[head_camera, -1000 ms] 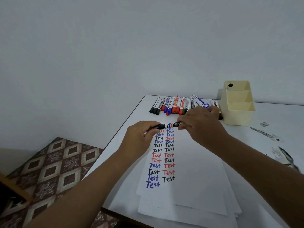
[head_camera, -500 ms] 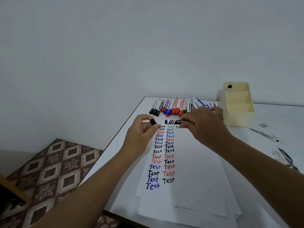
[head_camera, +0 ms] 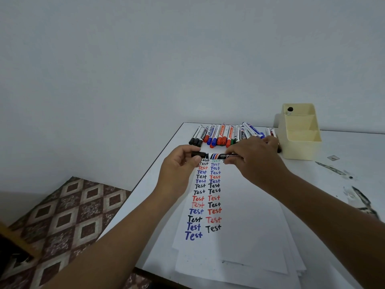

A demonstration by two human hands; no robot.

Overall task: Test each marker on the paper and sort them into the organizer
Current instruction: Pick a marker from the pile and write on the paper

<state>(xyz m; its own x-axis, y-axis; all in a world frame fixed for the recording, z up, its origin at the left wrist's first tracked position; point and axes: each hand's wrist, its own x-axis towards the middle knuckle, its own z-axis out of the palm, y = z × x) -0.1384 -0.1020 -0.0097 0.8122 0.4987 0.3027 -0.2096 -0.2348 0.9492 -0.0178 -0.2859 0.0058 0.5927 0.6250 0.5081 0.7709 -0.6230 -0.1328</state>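
I hold a black marker (head_camera: 218, 156) level above the top of the paper (head_camera: 245, 222). My right hand (head_camera: 253, 158) grips its barrel. My left hand (head_camera: 180, 165) pinches the black cap (head_camera: 196, 154), which sits at the marker's left end. The paper carries two columns of the word "Test" in black, blue, red and green. A row of several markers (head_camera: 220, 135) lies at the table's far edge, partly hidden by my right hand. The cream organizer (head_camera: 300, 142) stands to their right, with one black marker end (head_camera: 290, 109) showing in its rear compartment.
The white table (head_camera: 343, 163) has black ink smears (head_camera: 361, 200) on its right side. A stack of white sheets lies under the top sheet. The table's left edge drops to a patterned tile floor (head_camera: 68, 209). A plain wall stands behind.
The cap was on, then my left hand pulled it clear to the left, and now it is back at the marker's left end. The marker stayed level in my right hand.
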